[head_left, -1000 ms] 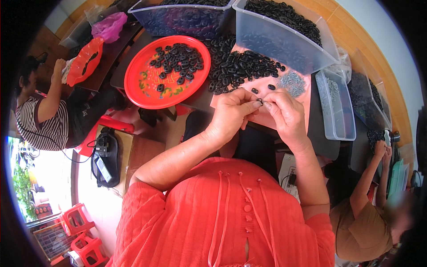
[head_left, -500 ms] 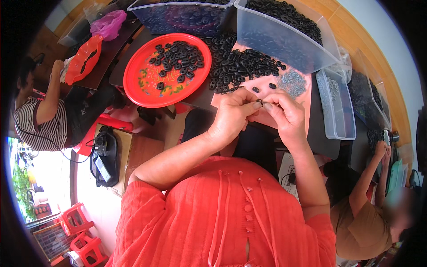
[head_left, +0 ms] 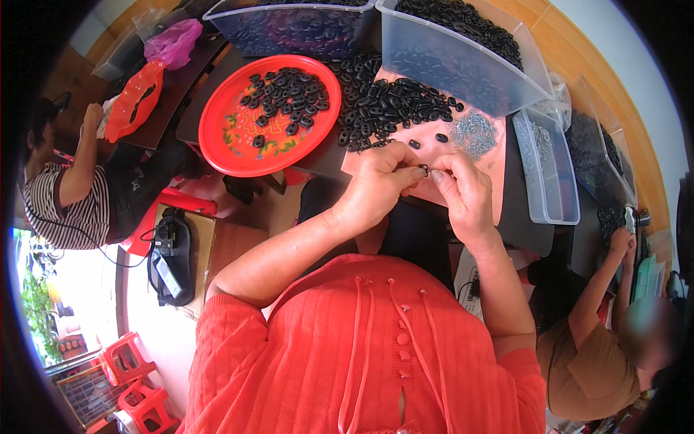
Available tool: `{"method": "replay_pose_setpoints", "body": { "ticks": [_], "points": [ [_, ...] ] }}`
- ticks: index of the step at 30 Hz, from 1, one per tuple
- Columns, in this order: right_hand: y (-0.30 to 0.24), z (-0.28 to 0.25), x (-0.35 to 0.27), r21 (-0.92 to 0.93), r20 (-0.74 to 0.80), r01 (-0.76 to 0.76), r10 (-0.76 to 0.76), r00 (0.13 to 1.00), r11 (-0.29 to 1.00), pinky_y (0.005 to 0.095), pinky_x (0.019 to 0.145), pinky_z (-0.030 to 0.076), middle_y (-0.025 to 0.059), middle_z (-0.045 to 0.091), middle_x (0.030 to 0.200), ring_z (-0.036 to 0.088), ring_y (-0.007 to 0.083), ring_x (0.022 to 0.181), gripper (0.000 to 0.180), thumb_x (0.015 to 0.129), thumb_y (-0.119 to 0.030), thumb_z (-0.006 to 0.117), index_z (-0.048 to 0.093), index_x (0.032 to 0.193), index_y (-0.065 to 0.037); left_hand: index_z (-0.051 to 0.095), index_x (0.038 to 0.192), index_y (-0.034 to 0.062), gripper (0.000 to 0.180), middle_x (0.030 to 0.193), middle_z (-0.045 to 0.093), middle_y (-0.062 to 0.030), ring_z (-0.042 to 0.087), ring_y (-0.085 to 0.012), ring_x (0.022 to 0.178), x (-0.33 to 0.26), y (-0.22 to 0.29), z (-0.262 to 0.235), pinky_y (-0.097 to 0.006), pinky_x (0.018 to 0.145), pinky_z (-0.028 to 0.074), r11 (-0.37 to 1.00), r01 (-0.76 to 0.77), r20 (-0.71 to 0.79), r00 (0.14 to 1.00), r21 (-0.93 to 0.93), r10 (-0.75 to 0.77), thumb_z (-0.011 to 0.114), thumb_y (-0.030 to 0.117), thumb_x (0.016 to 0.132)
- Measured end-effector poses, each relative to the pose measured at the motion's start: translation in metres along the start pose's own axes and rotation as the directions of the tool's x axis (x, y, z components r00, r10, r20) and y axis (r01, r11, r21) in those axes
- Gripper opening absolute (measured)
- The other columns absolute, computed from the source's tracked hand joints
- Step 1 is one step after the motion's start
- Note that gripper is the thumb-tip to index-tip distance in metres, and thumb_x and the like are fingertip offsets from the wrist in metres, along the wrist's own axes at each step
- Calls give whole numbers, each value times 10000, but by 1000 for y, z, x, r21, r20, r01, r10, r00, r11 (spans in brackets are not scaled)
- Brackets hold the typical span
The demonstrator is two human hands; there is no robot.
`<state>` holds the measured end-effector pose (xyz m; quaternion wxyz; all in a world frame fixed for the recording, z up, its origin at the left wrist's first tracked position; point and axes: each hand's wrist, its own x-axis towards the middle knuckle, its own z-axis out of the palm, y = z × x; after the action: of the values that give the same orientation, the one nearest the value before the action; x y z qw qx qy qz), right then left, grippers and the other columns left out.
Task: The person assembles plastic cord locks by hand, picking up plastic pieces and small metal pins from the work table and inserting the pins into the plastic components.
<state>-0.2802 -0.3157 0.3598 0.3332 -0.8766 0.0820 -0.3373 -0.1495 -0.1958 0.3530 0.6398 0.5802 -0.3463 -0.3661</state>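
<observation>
Dark bench [head_left: 522,233], pink flat sheet [head_left: 494,160]: fine two-handed fitting, apparently mid-step.
Left hand [head_left: 383,179] pinches a small black piece [head_left: 423,168], outline partly hidden, over the sheet; right hand [head_left: 465,194] has thumb and forefinger closed beside it, contents too small to tell. Heaped black oval pieces [head_left: 394,108] and silvery slivers [head_left: 473,134] lie beyond. Next move likely calls for steady left grip, careful right-fingertip alignment.

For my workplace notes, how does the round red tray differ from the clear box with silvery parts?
The red tray is round and opaque; the clear box is oblong and see-through. The tray is shallow, the box deeper. The tray holds black oval pieces, the box silvery parts. Both are open on top.
</observation>
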Motion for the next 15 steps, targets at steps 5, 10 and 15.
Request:
{"method": "replay_pose_setpoints", "body": {
  "ticks": [5,10,15],
  "points": [
    [-3,4,-2,83,-33,-86,89,995,993,329,626,451,116,573,775,578,245,680,56,880,-2,609,554,883,6,613,832,-37,60,708,596,-23,547,-73,633,1,-6,6,-242,561,468,996,-91,-37,995,4,91,655,-13,867],
    [4,12,-12,181,-59,-221,235,970,958,296,620,441,93,564,752,544,191,662,40,886,-5,591,555,880,11,609,829,-41,52,704,595,-37,550,-83,634,1,-17,10,-250,559,468,990,-140,-75,987,-3,139,655,-30,850],
    [5,19,-17,262,-68,-240,266,962,935,282,614,440,72,557,744,533,147,652,36,908,-17,583,562,895,9,618,869,3,48,736,595,0,539,-58,638,0,-21,12,-220,575,458,984,-170,-79,982,52,174,657,-1,896]
  ]
}}
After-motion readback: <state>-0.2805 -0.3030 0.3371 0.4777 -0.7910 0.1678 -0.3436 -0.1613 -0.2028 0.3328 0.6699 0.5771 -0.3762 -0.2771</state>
